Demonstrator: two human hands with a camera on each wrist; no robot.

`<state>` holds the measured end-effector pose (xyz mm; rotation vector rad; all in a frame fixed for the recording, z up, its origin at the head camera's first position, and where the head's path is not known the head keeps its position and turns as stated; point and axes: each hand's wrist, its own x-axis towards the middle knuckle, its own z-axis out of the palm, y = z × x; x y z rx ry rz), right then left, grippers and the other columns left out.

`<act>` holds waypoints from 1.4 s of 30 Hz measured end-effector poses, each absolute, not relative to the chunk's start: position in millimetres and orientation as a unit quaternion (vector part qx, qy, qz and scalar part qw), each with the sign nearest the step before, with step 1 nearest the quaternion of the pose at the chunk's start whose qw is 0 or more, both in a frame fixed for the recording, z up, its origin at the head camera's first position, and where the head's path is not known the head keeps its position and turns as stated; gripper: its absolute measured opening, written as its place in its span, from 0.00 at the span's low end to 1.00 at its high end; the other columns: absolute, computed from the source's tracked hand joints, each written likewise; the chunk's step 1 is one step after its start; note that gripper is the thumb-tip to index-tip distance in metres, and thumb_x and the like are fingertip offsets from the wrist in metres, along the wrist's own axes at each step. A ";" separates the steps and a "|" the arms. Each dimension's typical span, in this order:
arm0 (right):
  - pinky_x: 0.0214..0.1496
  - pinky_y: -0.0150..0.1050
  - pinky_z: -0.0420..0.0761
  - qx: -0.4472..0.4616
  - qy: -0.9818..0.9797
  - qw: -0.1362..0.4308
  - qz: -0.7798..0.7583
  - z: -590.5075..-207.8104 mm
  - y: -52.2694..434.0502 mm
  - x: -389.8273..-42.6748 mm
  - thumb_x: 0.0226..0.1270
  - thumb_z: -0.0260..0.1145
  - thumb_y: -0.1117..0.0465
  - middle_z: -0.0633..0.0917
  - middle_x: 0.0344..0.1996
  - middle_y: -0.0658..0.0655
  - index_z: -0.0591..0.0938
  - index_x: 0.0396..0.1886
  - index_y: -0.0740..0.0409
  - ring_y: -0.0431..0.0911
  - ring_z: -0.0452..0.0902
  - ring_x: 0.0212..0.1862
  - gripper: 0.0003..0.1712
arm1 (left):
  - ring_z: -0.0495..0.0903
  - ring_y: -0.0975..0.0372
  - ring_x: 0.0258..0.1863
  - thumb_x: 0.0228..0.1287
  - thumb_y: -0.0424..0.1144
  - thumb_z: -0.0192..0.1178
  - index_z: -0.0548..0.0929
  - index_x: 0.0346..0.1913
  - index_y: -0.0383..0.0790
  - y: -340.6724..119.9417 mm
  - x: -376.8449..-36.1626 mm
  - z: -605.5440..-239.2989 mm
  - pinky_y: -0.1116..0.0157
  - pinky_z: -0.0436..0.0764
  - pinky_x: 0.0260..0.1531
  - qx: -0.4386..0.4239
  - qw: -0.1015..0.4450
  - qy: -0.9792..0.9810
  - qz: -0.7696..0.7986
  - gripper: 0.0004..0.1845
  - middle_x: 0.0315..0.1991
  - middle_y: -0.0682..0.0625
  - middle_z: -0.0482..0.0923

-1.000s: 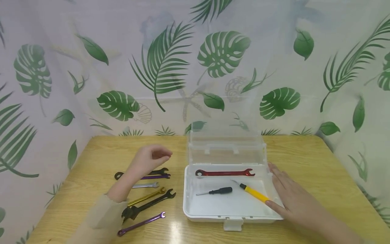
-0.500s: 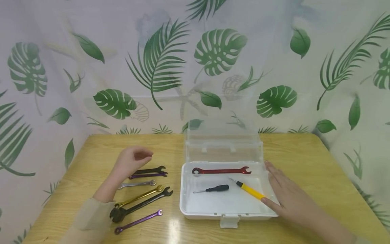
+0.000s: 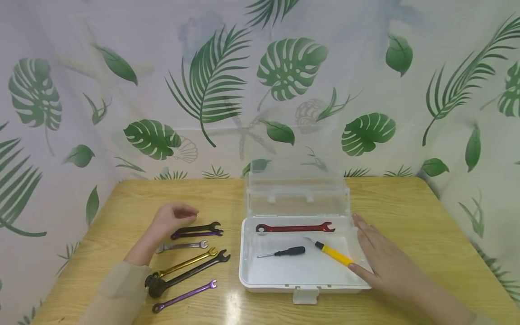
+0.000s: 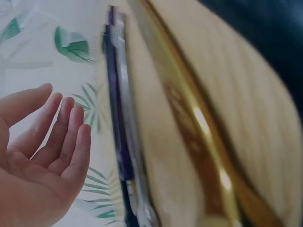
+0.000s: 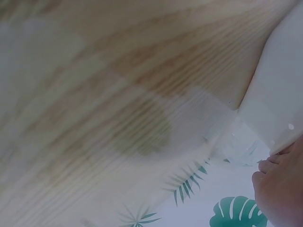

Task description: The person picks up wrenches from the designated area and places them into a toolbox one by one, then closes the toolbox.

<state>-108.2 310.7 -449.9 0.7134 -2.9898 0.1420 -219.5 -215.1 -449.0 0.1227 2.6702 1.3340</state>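
Note:
My left hand [image 3: 172, 219] hovers just behind and left of a black wrench [image 3: 199, 227], fingers loosely bent, nothing in them; the left wrist view shows its relaxed fingers [image 4: 71, 137] apart from the tools. Beside that wrench lies a thin purple wrench [image 3: 199, 234], then a silver wrench [image 3: 183, 246] and a gold wrench [image 3: 187, 262]. My right hand [image 3: 386, 262] rests along the right side of a white toolbox [image 3: 245, 286], fingers straight, thumb over the rim. The thumb tip meets the end of a yellow-handled pointed tool [image 3: 335, 255]; whether it touches is unclear.
Inside the toolbox are a red wrench [image 3: 294, 228] and a small black screwdriver [image 3: 290, 252]. Its clear lid [image 3: 298, 203] stands raised behind. Nearer the front are a large black wrench [image 3: 195, 272] and another purple wrench [image 3: 184, 296]. A leaf-print cloth [image 3: 227, 153] hangs behind the table.
My left hand has drawn back leftward from near the toolbox and lowered a little toward the black wrench. The right hand stays by the toolbox. The head view has shifted slightly.

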 end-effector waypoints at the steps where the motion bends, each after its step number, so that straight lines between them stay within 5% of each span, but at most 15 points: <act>1: 0.74 0.18 0.19 0.234 -0.971 0.034 0.045 -450.5 311.1 -108.4 0.76 0.62 0.34 0.52 0.87 0.64 0.57 0.83 0.71 0.61 0.57 0.83 0.56 | 0.88 0.45 0.53 0.73 0.32 0.67 0.88 0.54 0.28 -215.8 -220.1 -451.4 0.51 0.88 0.57 0.042 0.080 0.892 0.443 0.12 0.53 0.34 0.89; 17: 0.74 0.17 0.20 0.229 -0.972 0.029 0.054 -450.2 309.5 -105.0 0.76 0.63 0.35 0.53 0.87 0.63 0.54 0.84 0.69 0.62 0.58 0.82 0.56 | 0.88 0.51 0.47 0.69 0.29 0.69 0.87 0.54 0.26 -223.0 -224.1 -464.8 0.60 0.89 0.48 0.086 0.138 0.890 0.427 0.14 0.49 0.34 0.89; 42: 0.76 0.21 0.23 0.226 -0.972 0.030 0.056 -450.6 310.3 -107.6 0.76 0.63 0.36 0.52 0.87 0.62 0.53 0.85 0.68 0.62 0.58 0.83 0.56 | 0.84 0.61 0.36 0.67 0.28 0.71 0.91 0.43 0.33 -219.3 -234.3 -473.0 0.62 0.85 0.40 0.130 0.121 0.931 0.320 0.04 0.37 0.44 0.89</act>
